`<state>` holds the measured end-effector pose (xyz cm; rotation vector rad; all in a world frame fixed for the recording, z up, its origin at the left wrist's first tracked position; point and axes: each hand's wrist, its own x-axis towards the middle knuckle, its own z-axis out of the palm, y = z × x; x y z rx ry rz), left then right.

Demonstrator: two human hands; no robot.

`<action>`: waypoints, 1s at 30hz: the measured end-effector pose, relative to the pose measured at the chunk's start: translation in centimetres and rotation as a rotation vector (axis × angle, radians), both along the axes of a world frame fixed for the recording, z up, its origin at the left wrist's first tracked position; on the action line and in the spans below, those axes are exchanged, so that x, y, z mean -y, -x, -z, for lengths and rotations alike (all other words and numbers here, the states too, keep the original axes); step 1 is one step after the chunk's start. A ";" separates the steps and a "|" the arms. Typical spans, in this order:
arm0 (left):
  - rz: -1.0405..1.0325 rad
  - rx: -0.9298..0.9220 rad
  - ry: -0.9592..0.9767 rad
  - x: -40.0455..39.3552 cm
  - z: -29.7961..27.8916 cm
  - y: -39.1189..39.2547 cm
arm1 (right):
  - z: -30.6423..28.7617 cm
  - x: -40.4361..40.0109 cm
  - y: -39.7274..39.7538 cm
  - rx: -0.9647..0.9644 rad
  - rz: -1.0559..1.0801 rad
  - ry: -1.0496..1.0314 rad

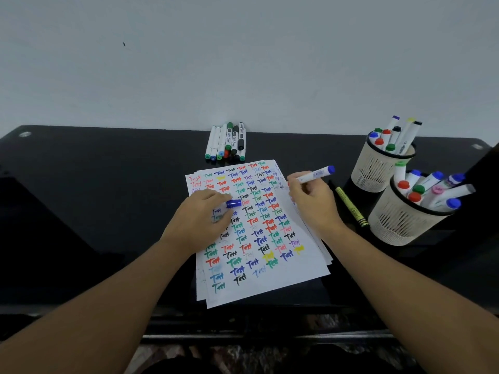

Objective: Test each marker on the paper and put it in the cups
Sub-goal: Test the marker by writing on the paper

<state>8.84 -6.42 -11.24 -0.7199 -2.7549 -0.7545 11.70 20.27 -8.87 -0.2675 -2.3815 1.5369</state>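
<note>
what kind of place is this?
Likely a home or office desk: a glossy black table against a plain wall, with mesh pen cups of markers and test paper.

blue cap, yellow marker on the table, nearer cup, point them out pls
blue cap (233, 203), head view, middle of the cap the left hand pinches
yellow marker (351, 206), head view, mid-barrel, lying on the table
nearer cup (399, 225), head view, slotted front wall

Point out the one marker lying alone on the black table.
The yellow-green marker, flat between the paper and the nearer white mesh cup; the others lie bundled by the wall.
</note>
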 end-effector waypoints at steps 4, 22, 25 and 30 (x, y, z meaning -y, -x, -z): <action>0.009 -0.014 0.021 -0.1 0.0 0.1 | 0.4 -0.2 0.1 0.010 0.028 0.050; -0.005 -0.012 0.034 -0.3 0.0 0.2 | 0.5 0.2 0.2 0.107 -0.045 -0.018; -0.003 -0.011 0.036 -0.2 0.0 0.2 | 0.4 0.2 0.3 0.114 -0.053 -0.037; 0.001 -0.016 0.029 -0.2 0.1 0.2 | 0.5 0.2 0.3 0.113 -0.044 -0.051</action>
